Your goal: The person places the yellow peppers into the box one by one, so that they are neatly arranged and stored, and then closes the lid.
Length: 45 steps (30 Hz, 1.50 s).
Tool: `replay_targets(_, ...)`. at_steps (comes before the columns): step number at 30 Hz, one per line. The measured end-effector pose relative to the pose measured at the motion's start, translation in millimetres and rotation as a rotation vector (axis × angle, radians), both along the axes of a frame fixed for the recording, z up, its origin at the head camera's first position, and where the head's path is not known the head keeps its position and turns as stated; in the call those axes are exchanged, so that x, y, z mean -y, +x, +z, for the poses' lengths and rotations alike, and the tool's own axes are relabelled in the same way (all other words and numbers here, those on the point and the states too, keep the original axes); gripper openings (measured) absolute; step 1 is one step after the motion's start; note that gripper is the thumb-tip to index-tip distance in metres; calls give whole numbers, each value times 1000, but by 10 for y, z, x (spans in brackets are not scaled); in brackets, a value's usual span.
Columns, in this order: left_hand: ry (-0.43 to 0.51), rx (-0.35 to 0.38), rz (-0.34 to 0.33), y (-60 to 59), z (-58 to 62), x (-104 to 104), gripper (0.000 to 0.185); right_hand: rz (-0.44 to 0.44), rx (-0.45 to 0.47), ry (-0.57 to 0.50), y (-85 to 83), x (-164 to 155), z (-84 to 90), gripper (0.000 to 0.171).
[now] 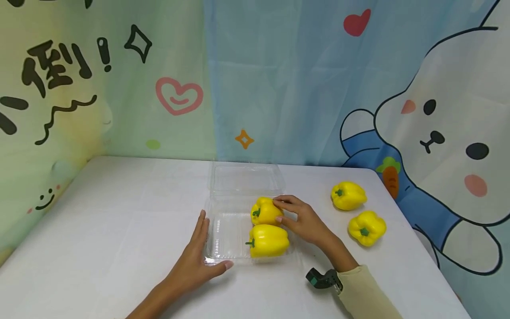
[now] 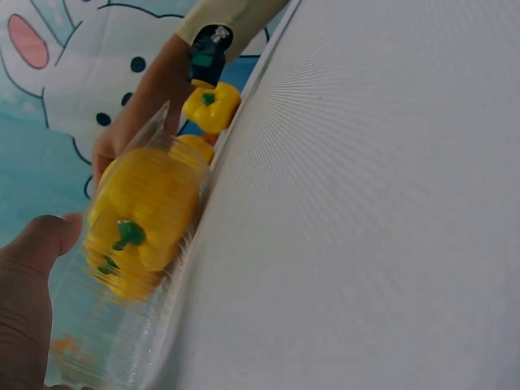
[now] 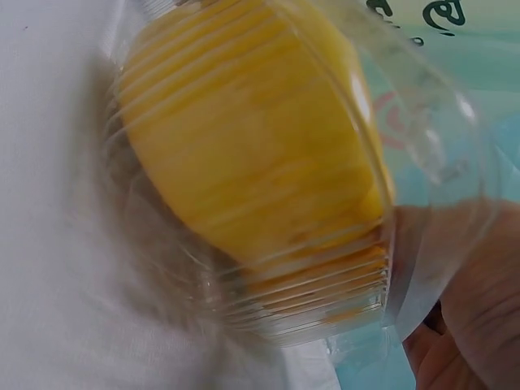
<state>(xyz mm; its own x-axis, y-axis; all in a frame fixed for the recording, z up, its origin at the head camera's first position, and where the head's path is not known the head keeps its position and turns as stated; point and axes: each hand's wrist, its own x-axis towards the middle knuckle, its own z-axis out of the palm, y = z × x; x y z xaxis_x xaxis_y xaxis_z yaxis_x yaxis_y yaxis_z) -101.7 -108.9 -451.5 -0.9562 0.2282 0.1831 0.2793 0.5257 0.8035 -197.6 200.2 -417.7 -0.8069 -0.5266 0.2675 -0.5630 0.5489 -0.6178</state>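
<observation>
Bright, even light, soft shadows cast beneath the hands, right wrist view blurred close up, left wrist view tilted.

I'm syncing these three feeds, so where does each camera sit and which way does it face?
Head: worn up high, facing forward and down at the table; shows both forearms, left hand at the clear box, right hand on the far pepper.
Left wrist: low by the table, facing along the box; shows the left thumb and the right arm beyond.
Right wrist: tight against the box wall; shows part of the right hand.
Shared: peppers inside the box.
</observation>
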Motion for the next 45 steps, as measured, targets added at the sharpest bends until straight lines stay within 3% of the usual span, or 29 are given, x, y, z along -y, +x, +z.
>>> replay_targets(12, 1, 0, -2, -9, -3, -6, 121, 20, -127, -75, 45, -123, 46, 41)
replay_targets(18, 10, -1, -4, -4, 1, 10, 122, 26, -145, -108, 81, -221, 73, 39)
replay_targets(34, 24, 14, -4, -3, 6, -18, 122, -49, -51, -89, 178, -539, 189, 35)
replay_targets(45, 30, 27, -6, 9, 9, -5, 122, -190, -40, -33, 256, -978, 298, 34)
